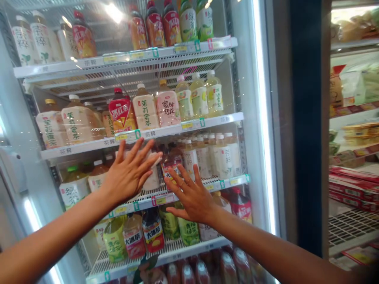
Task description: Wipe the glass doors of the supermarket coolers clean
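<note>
My left hand (127, 175) is raised palm-forward before the drink cooler, fingers spread. A pale patch shows beside its fingertips; whether it is a thing or a reflection I cannot tell. To the right, my right hand (192, 195) is also flat with spread fingers, and it holds nothing. Light spots over the shelves suggest a glass door in front of the bottles; contact with it is unclear. Behind the hands stand white-labelled tea bottles (222, 156) on the third shelf. Below them are dark iced tea bottles (153, 230) and green tea bottles (115, 240).
Higher shelves hold red-capped tea bottles (155, 25) and a pink-labelled bottle (167, 104). A bright light strip (263, 118) runs down the cooler's right side. Beyond a dark post (306, 130), another shelf unit holds packaged food and red boxes (352, 185).
</note>
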Available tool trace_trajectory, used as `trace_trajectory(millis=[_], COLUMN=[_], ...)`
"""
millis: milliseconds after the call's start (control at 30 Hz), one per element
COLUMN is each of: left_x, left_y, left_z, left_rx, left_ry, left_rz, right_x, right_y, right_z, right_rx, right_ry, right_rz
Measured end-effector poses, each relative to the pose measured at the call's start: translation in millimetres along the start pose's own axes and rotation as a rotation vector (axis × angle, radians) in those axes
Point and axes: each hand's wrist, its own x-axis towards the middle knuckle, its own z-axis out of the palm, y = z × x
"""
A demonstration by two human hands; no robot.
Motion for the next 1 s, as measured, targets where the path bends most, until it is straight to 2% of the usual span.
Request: trace_trajectory(millis=[133,200,267,333,400,433,500,567,600,633,667,767,800,833,967,1000], left_x=[52.3,72.5,73.4,63.6,60.6,65.5,86.2,108.7,115.3,117.4,115.1,98.2,95.2,95.2,104.4,101.7], left_y=[-34.6,-28.7,-2.3,26.9,40.6,39.7,28.7,20.7,22.0,27.4,35.7,60.5,63.5,63.1,53.3,55.0], left_z=[-14.2,-13.9,-5.3,5.3,10.7,10.7,7.0,3.8,4.0,5.8,8.8,18.6,20.0,20.0,15.8,16.4], left_rx=[-0.059,-0.074,-0.055,-0.029,-0.016,-0.015,-0.021,-0.033,-0.041,-0.048,-0.054,-0.059,-0.057,-0.056,-0.043,-0.04], left_ry=[0.081,0.1,0.067,0.021,-0.003,-0.004,0.029,0.082,0.099,0.107,0.099,0.034,0.019,0.013,0.058,0.065], left_rz=[-0.283,-0.331,-0.206,0.021,0.202,0.229,0.138,-0.048,-0.101,-0.095,-0.031,0.278,0.314,0.299,0.055,0.041], right_x=[-3.6,-9.2,-15.8,-21.2,-23.9,-24.4,-24.4,-24.2,-24.4,-24.7,-25.1,-26.7,-27.1,-27.4,-28.0,-28.2], right_y=[8.7,28.0,59.9,99.5,137.3,152.7,172.9,180.1,180.3,179.3,177.9,175.1,175.0,175.4,177.3,177.5], right_z=[-16.7,-29.9,-42.5,-51.6,-55.9,-56.4,-55.3,-52.9,-51.7,-50.9,-50.3,-50.0,-50.2,-50.4,-50.9,-51.1], right_rx=[0.053,0.059,0.039,0.0,-0.042,-0.057,-0.078,-0.091,-0.095,-0.096,-0.096,-0.095,-0.095,-0.094,-0.087,-0.085], right_ry=[0.009,0.037,0.062,0.078,0.078,0.073,0.063,0.065,0.07,0.077,0.082,0.088,0.091,0.095,0.106,0.104], right_rz=[-0.028,-0.013,0.047,0.111,0.164,0.186,0.212,0.21,0.205,0.204,0.208,0.217,0.213,0.207,0.208,0.213])
